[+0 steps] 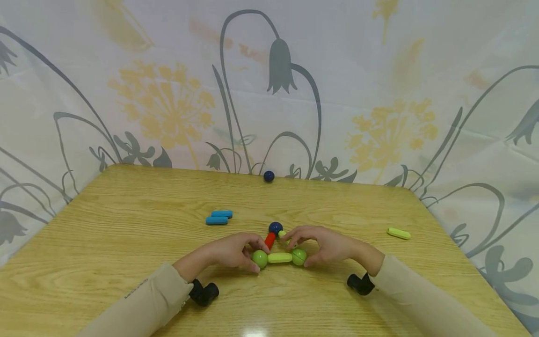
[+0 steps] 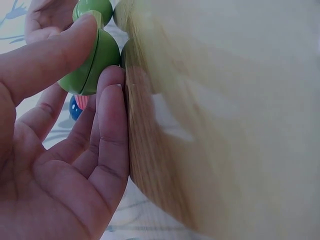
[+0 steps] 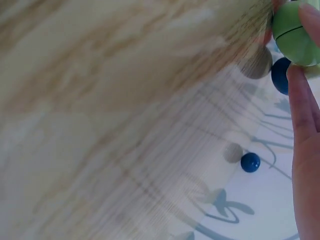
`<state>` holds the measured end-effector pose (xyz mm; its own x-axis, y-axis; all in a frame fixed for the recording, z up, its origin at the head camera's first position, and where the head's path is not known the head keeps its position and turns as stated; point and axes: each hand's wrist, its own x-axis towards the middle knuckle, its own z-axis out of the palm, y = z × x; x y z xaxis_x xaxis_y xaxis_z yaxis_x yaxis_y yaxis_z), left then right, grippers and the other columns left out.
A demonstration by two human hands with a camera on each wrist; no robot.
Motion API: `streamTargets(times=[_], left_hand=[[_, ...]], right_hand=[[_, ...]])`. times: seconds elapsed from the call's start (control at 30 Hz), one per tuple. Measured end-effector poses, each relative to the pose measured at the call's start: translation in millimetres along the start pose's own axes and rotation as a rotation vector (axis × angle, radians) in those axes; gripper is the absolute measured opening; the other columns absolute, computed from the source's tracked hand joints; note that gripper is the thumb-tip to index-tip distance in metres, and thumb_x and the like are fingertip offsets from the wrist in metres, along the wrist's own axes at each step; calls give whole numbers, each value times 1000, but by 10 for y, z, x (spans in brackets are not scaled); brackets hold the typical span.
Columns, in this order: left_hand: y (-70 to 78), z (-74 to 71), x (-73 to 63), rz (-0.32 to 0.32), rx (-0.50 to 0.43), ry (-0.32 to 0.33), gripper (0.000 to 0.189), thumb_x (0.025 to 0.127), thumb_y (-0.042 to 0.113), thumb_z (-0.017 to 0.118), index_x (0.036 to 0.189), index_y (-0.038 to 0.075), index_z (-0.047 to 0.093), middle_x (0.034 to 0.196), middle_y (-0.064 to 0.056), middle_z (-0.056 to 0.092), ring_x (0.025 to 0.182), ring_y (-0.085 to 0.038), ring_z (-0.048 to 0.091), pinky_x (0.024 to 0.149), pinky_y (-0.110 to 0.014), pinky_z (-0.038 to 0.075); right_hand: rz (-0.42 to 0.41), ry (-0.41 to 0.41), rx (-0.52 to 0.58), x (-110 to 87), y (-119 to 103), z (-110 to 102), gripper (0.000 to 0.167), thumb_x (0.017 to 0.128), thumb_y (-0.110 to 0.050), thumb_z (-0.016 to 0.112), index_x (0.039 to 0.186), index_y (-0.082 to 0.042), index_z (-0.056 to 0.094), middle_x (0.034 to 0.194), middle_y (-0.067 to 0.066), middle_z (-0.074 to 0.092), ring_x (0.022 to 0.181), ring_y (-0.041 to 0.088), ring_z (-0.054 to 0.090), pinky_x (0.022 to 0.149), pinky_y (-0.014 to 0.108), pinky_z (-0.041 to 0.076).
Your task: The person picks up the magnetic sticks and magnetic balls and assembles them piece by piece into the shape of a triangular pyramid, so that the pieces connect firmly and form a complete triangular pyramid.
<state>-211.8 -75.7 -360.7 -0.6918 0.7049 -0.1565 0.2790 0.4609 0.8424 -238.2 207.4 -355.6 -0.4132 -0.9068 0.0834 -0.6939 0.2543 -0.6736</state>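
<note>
A small triangle of balls and rods lies on the table in the head view. Two green balls, the left one [image 1: 259,259] and the right one [image 1: 299,256], join a yellow-green rod [image 1: 280,258]. A red rod [image 1: 270,240] runs from near the left ball to a dark blue ball [image 1: 275,228] at the top; another yellow-green rod [image 1: 282,233] on the right side is partly hidden by fingers. My left hand [image 1: 235,252] pinches the left green ball between thumb and fingers. With thumb and fingers, my right hand [image 1: 330,245] grips the right green ball.
Two blue rods [image 1: 216,220] lie side by side beyond my left hand. A loose dark blue ball [image 1: 268,176] sits at the table's far edge, by the patterned curtain [image 1: 261,117]. One yellow-green rod [image 1: 398,233] is off to the right on the wooden table [image 1: 139,201].
</note>
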Motion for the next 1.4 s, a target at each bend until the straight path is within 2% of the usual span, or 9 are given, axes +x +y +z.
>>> streamTargets(times=[0.17,0.5,0.73,0.9,1.03,1.2,1.4], left_hand=[[4,-2,-5,5,-14,-3,32,80,5,73,109,10,61,106,0,56,90,-15,56,79,-32,46],[24,-5,-23,21,-23,-7,33,80,4,73,110,8,60,107,-1,56,91,-16,55,79,-30,46],[31,-5,-23,19,-17,-5,33,80,5,73,110,7,61,107,-2,56,91,-16,55,79,-29,46],[23,0,-24,1,-10,6,32,80,7,73,110,10,62,107,-1,56,92,-16,56,81,-33,46],[10,-7,-52,-9,-26,0,33,82,6,71,113,11,63,112,-1,56,96,-19,57,83,-34,47],[-13,-20,-82,-12,-48,-9,34,84,5,68,117,11,63,118,-2,55,99,-20,58,82,-33,48],[7,-3,-121,-12,-29,20,35,82,7,72,116,11,64,110,-1,58,93,-17,57,77,-30,48]], right_hand=[[79,-2,45,-6,-13,7,57,79,-7,74,130,-7,49,128,6,53,113,16,51,95,34,41],[106,-9,65,-18,-25,14,54,81,-8,73,129,-6,51,127,7,53,115,17,51,96,33,41],[91,15,58,-60,-17,9,43,82,-10,72,122,-6,57,132,11,50,120,20,48,96,35,41],[86,63,71,-140,1,-12,44,82,-10,72,122,-3,56,130,14,51,116,20,51,95,35,41],[84,105,31,-228,21,-32,46,83,-10,72,123,1,53,124,18,54,110,27,55,93,35,43],[123,188,-36,-373,47,-70,40,83,-8,70,119,2,56,118,15,57,105,29,56,90,36,45],[169,304,-125,-596,71,-134,35,83,-9,71,114,2,59,112,12,60,100,30,58,84,37,48]])
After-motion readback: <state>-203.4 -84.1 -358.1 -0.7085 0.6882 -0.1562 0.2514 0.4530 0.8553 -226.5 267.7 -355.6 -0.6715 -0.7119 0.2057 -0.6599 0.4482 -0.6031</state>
